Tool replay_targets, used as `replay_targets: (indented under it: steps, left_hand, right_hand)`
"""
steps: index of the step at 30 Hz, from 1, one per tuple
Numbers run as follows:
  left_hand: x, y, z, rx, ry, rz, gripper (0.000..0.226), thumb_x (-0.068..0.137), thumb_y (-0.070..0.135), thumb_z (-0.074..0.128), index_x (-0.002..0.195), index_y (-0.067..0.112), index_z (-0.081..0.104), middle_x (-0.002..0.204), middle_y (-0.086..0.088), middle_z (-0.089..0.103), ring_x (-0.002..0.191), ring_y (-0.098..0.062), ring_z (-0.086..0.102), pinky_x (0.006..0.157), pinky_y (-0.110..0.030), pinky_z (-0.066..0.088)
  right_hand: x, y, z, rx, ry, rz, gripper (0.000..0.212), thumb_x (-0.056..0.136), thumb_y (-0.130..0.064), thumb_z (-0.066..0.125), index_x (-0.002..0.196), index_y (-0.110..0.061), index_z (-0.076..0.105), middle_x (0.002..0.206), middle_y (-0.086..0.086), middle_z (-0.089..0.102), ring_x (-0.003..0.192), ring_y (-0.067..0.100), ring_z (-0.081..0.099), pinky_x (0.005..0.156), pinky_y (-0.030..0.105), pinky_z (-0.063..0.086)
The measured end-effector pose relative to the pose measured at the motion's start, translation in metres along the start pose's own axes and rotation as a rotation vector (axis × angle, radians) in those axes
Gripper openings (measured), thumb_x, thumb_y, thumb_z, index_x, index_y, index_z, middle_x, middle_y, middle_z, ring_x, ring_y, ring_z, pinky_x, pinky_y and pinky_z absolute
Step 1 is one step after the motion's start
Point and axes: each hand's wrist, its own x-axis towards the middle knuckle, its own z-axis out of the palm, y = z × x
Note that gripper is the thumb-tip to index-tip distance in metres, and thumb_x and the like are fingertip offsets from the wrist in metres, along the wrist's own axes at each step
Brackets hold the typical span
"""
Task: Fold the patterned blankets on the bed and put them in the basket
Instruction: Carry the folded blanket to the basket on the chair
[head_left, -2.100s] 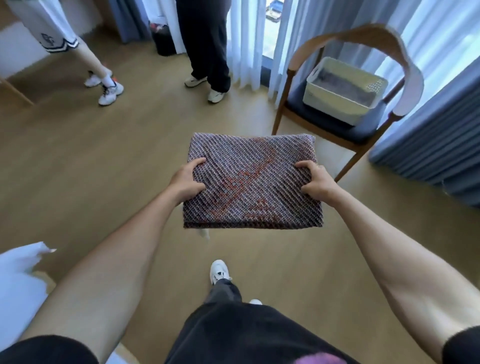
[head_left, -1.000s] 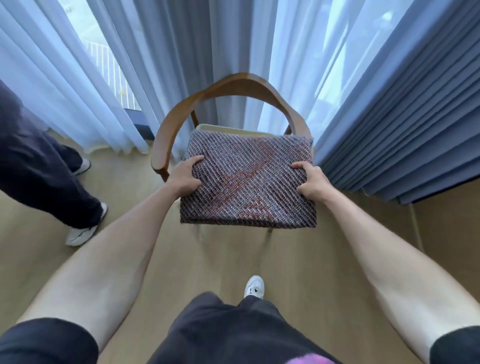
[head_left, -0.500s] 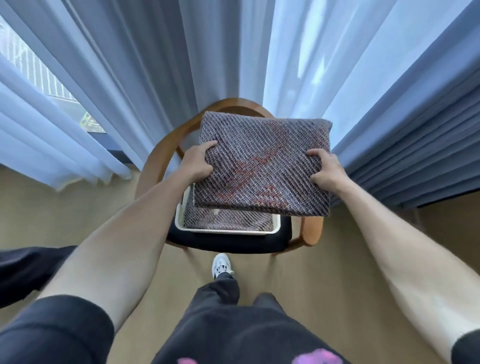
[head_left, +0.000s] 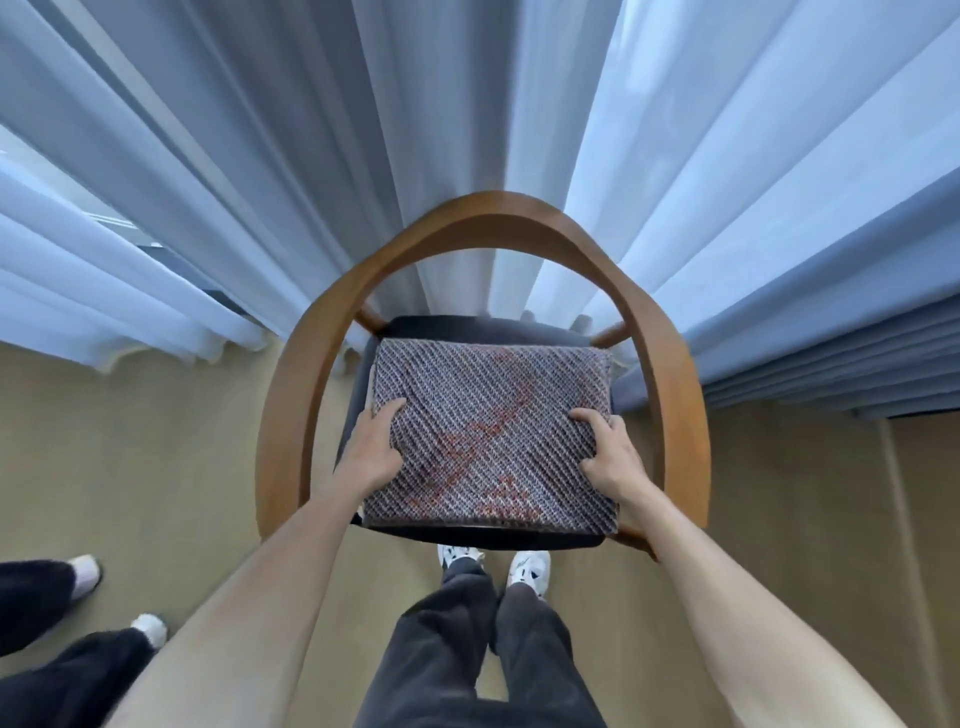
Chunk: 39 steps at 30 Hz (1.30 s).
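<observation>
A folded patterned blanket (head_left: 488, 436), grey weave with a reddish motif, lies flat over the seat of a wooden chair (head_left: 291, 415) directly below me. It covers the basket, which is hidden under it. My left hand (head_left: 371, 449) holds the blanket's left edge, thumb on top. My right hand (head_left: 608, 454) holds the right edge the same way. Whether the blanket rests fully in the basket I cannot tell.
The chair's curved wooden armrest rings the seat, with its dark cushion (head_left: 467, 327) showing at the back. Sheer white curtains (head_left: 260, 182) and a grey-blue drape (head_left: 831, 338) hang close behind. Another person's legs and shoes (head_left: 78, 623) stand at lower left on the wood floor.
I have stepped up to the chair and brought the blanket down over the basket. The basket and the blanket in it, visible half a second ago, are now covered.
</observation>
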Motion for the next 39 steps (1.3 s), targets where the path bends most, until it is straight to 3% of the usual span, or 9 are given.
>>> replay_targets:
  steps: [15,19,22,24,27,30,35,37,39]
  left_hand:
    - [0.031,-0.024,0.051,0.137,0.065,-0.077,0.08,0.085,-0.012,0.048,0.149,0.026,0.02,0.145,-0.017,0.023,0.121,-0.034,0.044,0.099,-0.04,0.04]
    - [0.034,-0.026,0.061,0.276,0.062,-0.039,0.082,0.087,-0.008,0.052,0.151,0.024,0.012,0.147,-0.02,0.019,0.125,-0.036,0.04,0.099,-0.041,0.042]
    - [0.016,-0.022,0.064,0.4,0.275,0.12,0.068,0.086,0.005,0.059,0.146,0.013,0.028,0.148,-0.024,0.018,0.135,-0.038,0.028,0.108,-0.045,0.035]
    - [0.006,-0.025,0.07,0.515,0.331,0.32,0.056,0.086,0.019,0.055,0.14,0.009,0.041,0.148,-0.027,0.025,0.139,-0.04,0.023,0.113,-0.05,0.026]
    - [0.004,-0.039,0.08,0.683,0.106,0.451,0.06,0.089,0.044,0.036,0.14,0.015,0.044,0.151,-0.022,0.029,0.143,-0.035,0.019,0.115,-0.046,0.01]
    - [0.022,-0.058,0.086,0.824,-0.065,0.498,0.069,0.089,0.061,0.026,0.147,0.023,0.031,0.154,-0.017,0.027,0.143,-0.033,0.014,0.113,-0.046,0.002]
    - [0.05,-0.072,0.106,0.933,-0.153,0.452,0.082,0.076,0.076,-0.004,0.142,0.034,-0.029,0.154,-0.011,-0.027,0.142,-0.032,-0.023,0.112,-0.048,-0.014]
    - [0.056,-0.062,0.104,0.898,-0.169,0.407,0.086,0.079,0.078,0.01,0.146,0.034,-0.022,0.157,-0.009,-0.023,0.144,-0.031,-0.019,0.114,-0.047,-0.009]
    - [0.054,-0.049,0.096,0.823,-0.145,0.397,0.086,0.082,0.074,0.032,0.151,0.033,0.003,0.16,-0.009,-0.004,0.146,-0.031,-0.004,0.116,-0.051,0.004]
  right_hand:
    - [0.036,0.016,0.064,-0.061,0.033,0.042,0.073,0.078,0.015,0.045,0.138,-0.026,0.034,0.131,0.011,0.03,0.099,0.027,0.051,0.08,0.035,0.047]
    - [0.041,0.019,0.081,-0.137,0.032,0.07,0.078,0.078,0.015,0.047,0.143,-0.025,0.027,0.137,0.016,0.024,0.112,0.032,0.048,0.086,0.037,0.045]
    - [0.026,0.015,0.091,-0.271,0.178,0.037,0.08,0.077,0.011,0.056,0.144,-0.023,0.027,0.149,0.024,0.012,0.132,0.039,0.033,0.1,0.041,0.044]
    - [0.015,0.016,0.098,-0.458,0.31,-0.172,0.071,0.073,0.002,0.064,0.138,-0.016,0.041,0.149,0.028,0.02,0.136,0.042,0.027,0.108,0.048,0.035]
    - [0.013,0.029,0.108,-0.625,0.182,-0.424,0.072,0.069,-0.03,0.079,0.132,-0.017,0.046,0.145,0.022,0.036,0.136,0.039,0.03,0.108,0.051,0.031]
    - [0.032,0.045,0.112,-0.725,0.066,-0.384,0.095,0.066,-0.063,0.071,0.143,-0.019,0.035,0.15,0.019,0.031,0.138,0.038,0.03,0.108,0.052,0.028]
    - [0.064,0.06,0.132,-0.735,-0.057,-0.252,0.112,0.075,-0.073,0.051,0.149,-0.021,-0.016,0.156,0.016,-0.02,0.145,0.033,-0.01,0.116,0.051,0.003]
    - [0.068,0.056,0.135,-0.708,-0.038,-0.236,0.113,0.076,-0.07,0.053,0.148,-0.02,-0.018,0.155,0.016,-0.022,0.145,0.033,-0.012,0.116,0.051,0.004]
    - [0.064,0.051,0.134,-0.721,-0.037,-0.242,0.109,0.076,-0.068,0.055,0.15,-0.02,-0.009,0.157,0.017,-0.014,0.145,0.035,-0.006,0.116,0.052,0.008]
